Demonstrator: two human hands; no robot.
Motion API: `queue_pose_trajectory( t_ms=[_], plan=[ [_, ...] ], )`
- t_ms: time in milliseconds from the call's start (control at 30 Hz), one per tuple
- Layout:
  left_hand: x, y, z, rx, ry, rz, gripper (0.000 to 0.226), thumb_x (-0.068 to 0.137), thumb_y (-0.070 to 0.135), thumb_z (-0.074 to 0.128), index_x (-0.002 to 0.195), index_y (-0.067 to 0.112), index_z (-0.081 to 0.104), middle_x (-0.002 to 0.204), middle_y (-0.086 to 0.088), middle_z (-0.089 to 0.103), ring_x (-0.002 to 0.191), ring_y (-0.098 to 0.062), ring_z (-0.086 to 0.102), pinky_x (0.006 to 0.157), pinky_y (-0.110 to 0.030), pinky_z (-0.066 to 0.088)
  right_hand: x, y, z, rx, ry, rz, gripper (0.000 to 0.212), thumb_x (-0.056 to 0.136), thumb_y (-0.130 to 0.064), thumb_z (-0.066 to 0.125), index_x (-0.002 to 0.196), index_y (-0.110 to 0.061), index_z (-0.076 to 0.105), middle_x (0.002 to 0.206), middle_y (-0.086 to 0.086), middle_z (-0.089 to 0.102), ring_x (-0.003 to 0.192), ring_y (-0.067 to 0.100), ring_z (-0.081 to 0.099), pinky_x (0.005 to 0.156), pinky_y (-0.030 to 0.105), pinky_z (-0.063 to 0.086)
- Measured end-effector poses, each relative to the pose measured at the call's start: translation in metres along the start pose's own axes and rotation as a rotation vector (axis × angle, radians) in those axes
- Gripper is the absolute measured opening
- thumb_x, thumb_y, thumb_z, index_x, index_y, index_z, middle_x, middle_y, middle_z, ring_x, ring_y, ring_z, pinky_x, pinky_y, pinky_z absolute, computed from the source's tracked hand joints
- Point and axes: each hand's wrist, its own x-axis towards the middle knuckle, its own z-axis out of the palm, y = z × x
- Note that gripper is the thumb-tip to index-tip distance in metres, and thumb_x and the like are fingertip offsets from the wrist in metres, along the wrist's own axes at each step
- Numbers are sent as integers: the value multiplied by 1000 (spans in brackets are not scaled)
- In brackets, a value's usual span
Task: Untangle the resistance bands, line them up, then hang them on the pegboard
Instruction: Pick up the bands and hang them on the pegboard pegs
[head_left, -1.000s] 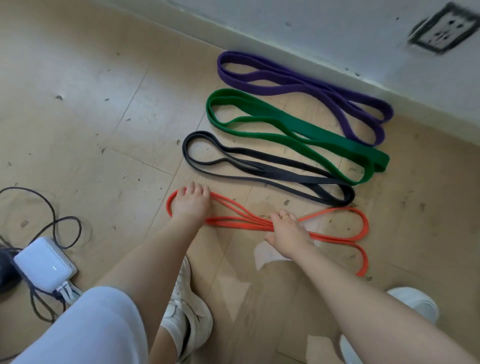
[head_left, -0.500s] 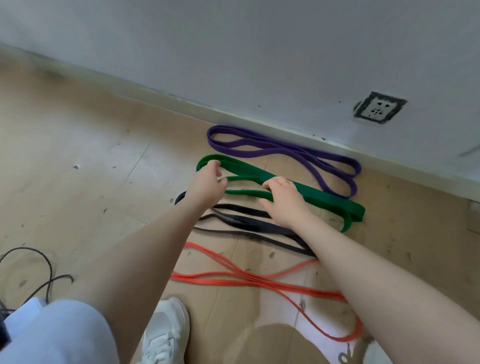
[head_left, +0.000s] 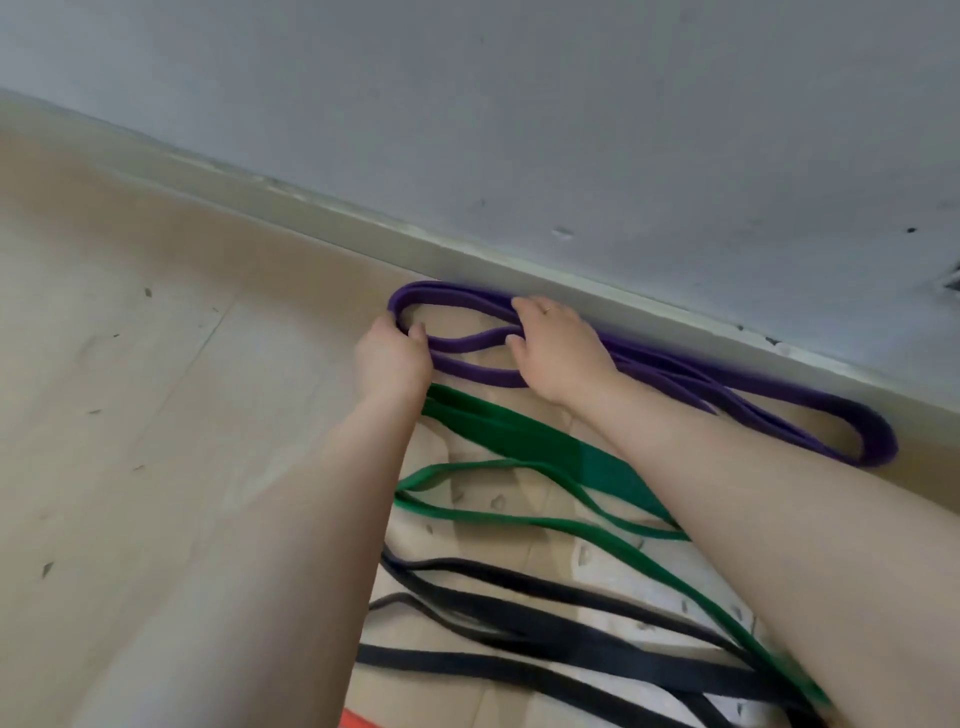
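Note:
A purple resistance band (head_left: 727, 395) lies folded along the foot of the wall. My left hand (head_left: 389, 358) grips its left loop end, fingers curled round the strands. My right hand (head_left: 556, 348) lies over the band a little to the right, fingers spread on the strands and thumb under one. Nearer to me lie a green band (head_left: 524, 441), then a black band (head_left: 519, 618), both partly hidden by my forearms. A sliver of the orange band (head_left: 358, 721) shows at the bottom edge.
A grey wall (head_left: 571, 130) with a pale baseboard (head_left: 311, 202) runs across the far side. Wooden floor (head_left: 130, 415) stretches to the left. The corner of a wall socket (head_left: 955, 280) shows at the right edge.
Both hands have left the green band and moved farther to the purple band by the wall. The view has closed in, and the orange band has slid almost out of view.

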Motion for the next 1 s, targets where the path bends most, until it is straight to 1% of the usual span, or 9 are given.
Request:
queue_pose_trajectory(
  t_ms=[167,333,467,567,633,700,833,933,1000],
  plan=[
    [14,3,10,-182,31,-181,48,95,26,51,136,12,32,103,1,47,62,-8,45,59,-24,40,17,-14,15,-94,100,120,39,100,-32,34,129,-8,46,128,13,50,117,30,45,97,39,37],
    [18,4,9,-95,25,-188,32,95,17,45,126,11,46,113,-8,58,85,-23,55,69,-32,45,29,-19,22,-50,30,142,41,96,-47,38,115,-16,58,122,9,50,113,29,45,94,41,39],
    [1,16,8,-252,34,48,34,91,12,47,125,18,51,108,-1,62,95,-22,61,83,-33,50,31,-20,15,376,89,103,37,96,-36,46,130,-24,42,121,4,60,107,26,58,88,42,49],
    [-26,31,3,-435,-13,200,33,90,17,53,121,27,50,105,6,62,94,-18,64,83,-42,55,11,-21,-12,166,330,-34,35,96,-29,43,129,-20,42,112,7,65,98,31,61,73,35,45],
    [-49,48,-2,-512,-38,296,31,90,20,55,116,35,48,100,9,62,89,-12,65,81,-41,56,-10,-18,-38,29,496,-109,37,96,-29,44,129,-13,44,115,9,63,100,33,59,75,37,41],
    [-74,72,-8,-552,-81,420,31,92,20,54,116,39,48,95,13,62,81,-8,65,78,-33,56,-33,-13,-65,158,572,-111,36,94,-30,47,124,-11,45,113,3,61,101,26,60,76,34,42],
    [-122,128,-20,-582,-158,647,32,92,21,54,124,25,56,92,13,63,76,-8,65,76,-30,56,-75,4,-131,467,633,-66,30,96,-24,46,124,-15,39,93,-6,56,79,23,60,62,21,38],
    [-163,183,-42,-569,-143,844,40,85,34,54,122,19,60,92,2,67,78,-17,66,75,-38,56,-116,10,-203,426,715,-72,45,98,-23,38,143,-21,28,96,-9,52,70,18,51,59,23,31],
    [-199,225,-68,-581,-130,919,43,83,36,54,119,14,64,87,4,65,72,-14,64,71,-36,56,-147,2,-260,409,783,-66,42,97,-23,34,139,-23,36,87,-11,52,66,16,49,60,24,30]
  ],
)
